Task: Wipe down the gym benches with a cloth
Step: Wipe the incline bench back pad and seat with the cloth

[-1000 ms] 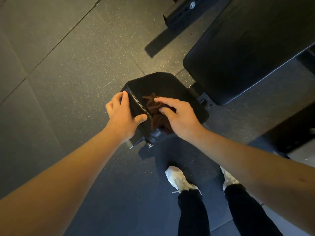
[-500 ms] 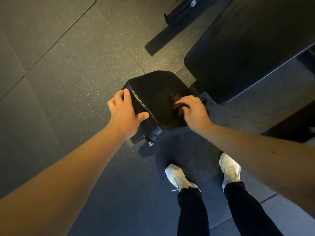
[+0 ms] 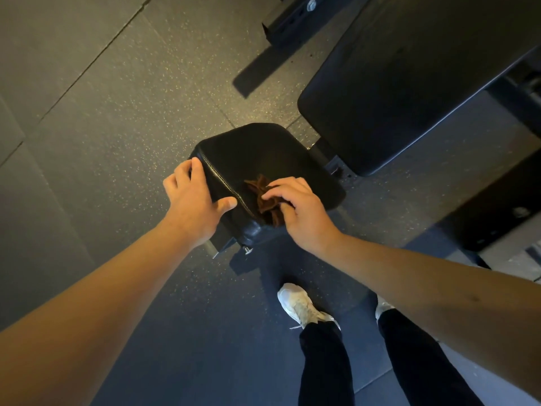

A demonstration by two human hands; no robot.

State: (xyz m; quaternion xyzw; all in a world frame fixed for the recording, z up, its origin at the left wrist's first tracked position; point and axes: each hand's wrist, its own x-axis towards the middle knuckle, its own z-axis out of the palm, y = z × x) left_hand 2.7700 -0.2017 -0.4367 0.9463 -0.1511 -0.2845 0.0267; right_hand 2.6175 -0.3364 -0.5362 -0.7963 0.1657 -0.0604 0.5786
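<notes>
A small black padded bench seat (image 3: 257,153) stands in the middle of the view, with the long black back pad (image 3: 409,83) beyond it to the right. My left hand (image 3: 194,205) grips the seat's left edge, fingers over the side and thumb on top. My right hand (image 3: 298,212) holds a crumpled brown cloth (image 3: 263,197) with curled fingers and presses it onto the near part of the seat. Part of the cloth is hidden under that hand.
Dark speckled rubber floor tiles lie all around. A black steel frame foot (image 3: 295,19) sits at the top. Another dark piece of equipment (image 3: 497,206) stands at the right. My white shoes (image 3: 298,306) and black trousers are just below the seat.
My right hand has swept the cloth from the seat's right edge back toward the near left part. The left hand has kept its grip on the seat edge.
</notes>
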